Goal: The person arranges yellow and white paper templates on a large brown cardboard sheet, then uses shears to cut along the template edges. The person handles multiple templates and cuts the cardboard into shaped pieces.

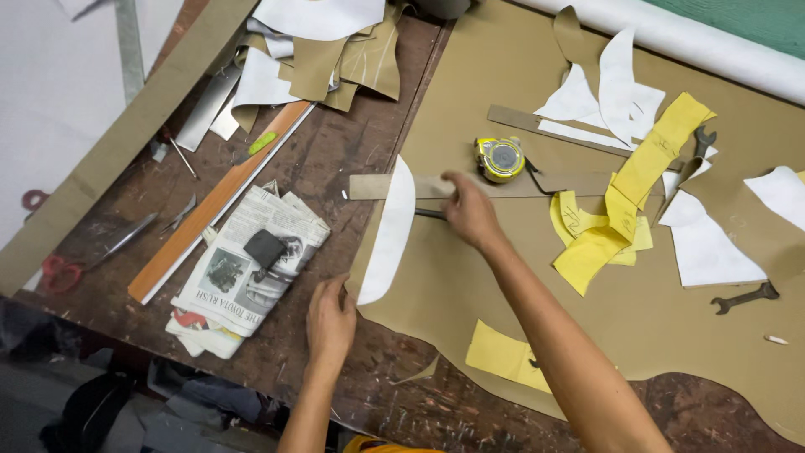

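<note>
Nearest the camera, the left hand is laid flat on the bench, fingers spread and holding nothing, its fingertips touching the lower tip of a white curved pattern piece. Beyond that piece, the right hand is pressed down on the tan sheet, fingers closed around a dark tool. A yellow tape measure is seen just beyond the right hand; a folded newspaper lies left of the pattern piece.

no packages, labels, signs or screens
</note>
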